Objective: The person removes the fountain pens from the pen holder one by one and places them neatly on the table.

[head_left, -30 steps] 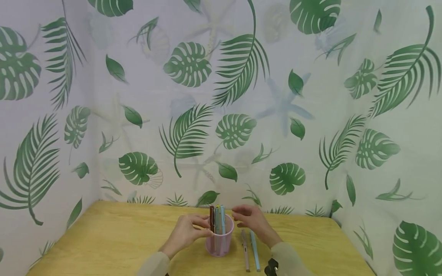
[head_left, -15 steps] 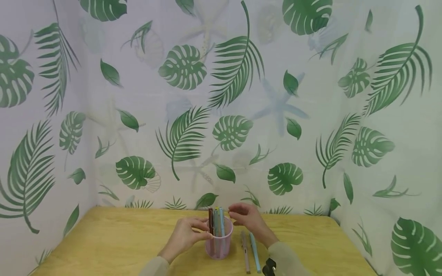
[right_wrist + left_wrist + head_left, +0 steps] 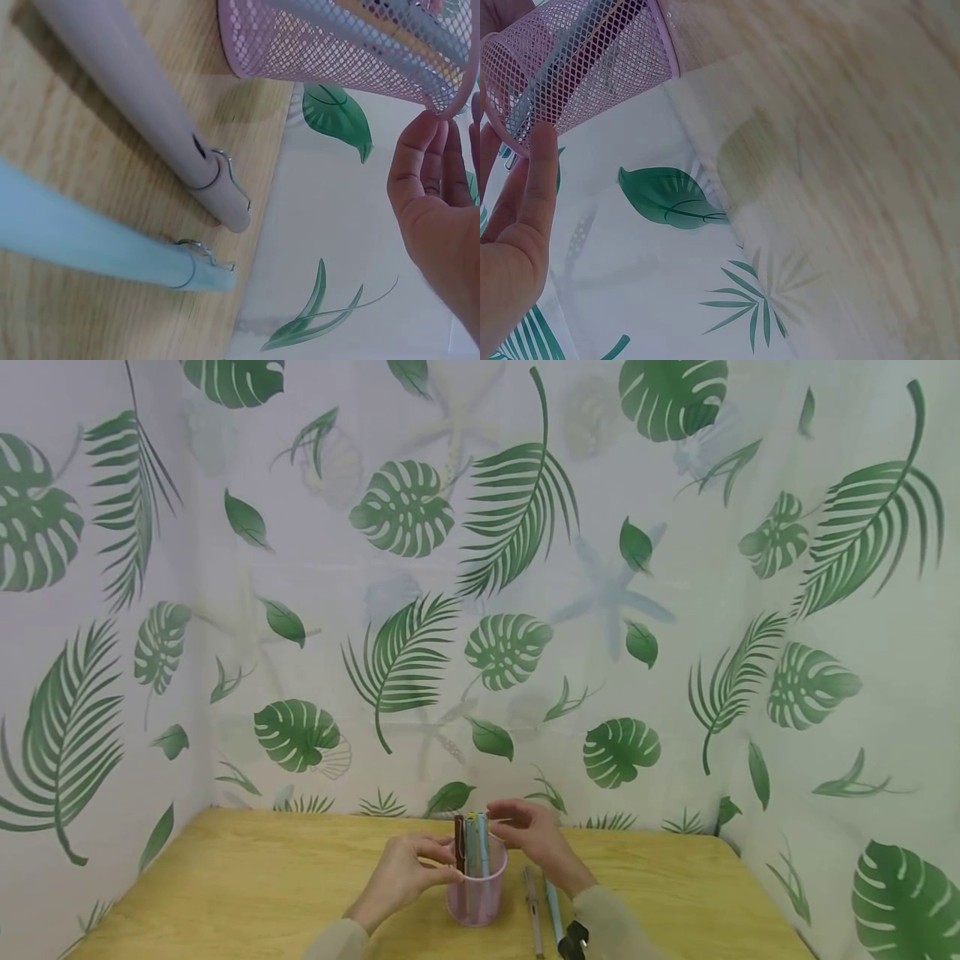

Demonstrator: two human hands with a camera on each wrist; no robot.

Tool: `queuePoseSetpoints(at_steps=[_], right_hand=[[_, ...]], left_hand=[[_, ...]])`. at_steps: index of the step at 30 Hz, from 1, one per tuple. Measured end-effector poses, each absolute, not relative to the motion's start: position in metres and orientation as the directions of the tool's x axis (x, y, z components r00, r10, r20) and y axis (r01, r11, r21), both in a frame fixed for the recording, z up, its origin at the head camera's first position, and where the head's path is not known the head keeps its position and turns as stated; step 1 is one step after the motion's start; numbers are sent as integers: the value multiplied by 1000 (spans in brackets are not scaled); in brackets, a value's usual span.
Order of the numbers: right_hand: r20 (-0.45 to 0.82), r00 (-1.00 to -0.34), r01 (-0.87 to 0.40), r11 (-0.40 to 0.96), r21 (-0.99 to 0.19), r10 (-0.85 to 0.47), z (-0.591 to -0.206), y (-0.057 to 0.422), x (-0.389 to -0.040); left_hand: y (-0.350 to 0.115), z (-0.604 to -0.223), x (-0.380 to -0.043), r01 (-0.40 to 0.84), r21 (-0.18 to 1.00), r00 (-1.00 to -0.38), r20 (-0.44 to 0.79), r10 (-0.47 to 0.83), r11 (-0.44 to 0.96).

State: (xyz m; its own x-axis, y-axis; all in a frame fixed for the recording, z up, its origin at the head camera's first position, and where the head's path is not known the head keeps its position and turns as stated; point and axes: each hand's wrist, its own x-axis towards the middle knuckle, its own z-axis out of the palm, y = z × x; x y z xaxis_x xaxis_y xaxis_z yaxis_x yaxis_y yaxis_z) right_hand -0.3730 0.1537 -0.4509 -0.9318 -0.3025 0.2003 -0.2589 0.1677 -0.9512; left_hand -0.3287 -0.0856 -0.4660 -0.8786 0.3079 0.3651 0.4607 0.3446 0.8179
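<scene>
A pink mesh pen cup [image 3: 487, 906] stands upright on the table, holding several pens, among them a dark brown pen [image 3: 459, 843] and a light blue pen [image 3: 483, 846]. My left hand [image 3: 405, 868] grips the cup's rim from the left, thumb in front and fingers behind; the left wrist view shows a thumb or finger on the mesh cup [image 3: 604, 86]. From the right, my right hand [image 3: 536, 842] reaches over the rim with loosely bent fingers beside the light blue pen. In the right wrist view, the right hand's fingertips [image 3: 427, 124] are right at the rim.
Right of the cup, a mauve pen [image 3: 533, 906] and another light blue pen [image 3: 553, 908] lie side by side on the wooden table [image 3: 285, 877], partly under my right forearm. A leaf-printed white curtain [image 3: 420, 693] rises behind the table and at both sides.
My right hand has moved left, closer to the pens in the cup. My left hand stays at the rim, and the cup keeps its place.
</scene>
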Motion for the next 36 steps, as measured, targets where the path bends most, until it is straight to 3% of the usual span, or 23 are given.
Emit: queuePoseSetpoints(at_steps=[36], right_hand=[[176, -898, -281, 218, -935, -403, -442, 165, -370]], left_hand=[[-86, -465, -328, 467, 809, -876, 367, 314, 358]])
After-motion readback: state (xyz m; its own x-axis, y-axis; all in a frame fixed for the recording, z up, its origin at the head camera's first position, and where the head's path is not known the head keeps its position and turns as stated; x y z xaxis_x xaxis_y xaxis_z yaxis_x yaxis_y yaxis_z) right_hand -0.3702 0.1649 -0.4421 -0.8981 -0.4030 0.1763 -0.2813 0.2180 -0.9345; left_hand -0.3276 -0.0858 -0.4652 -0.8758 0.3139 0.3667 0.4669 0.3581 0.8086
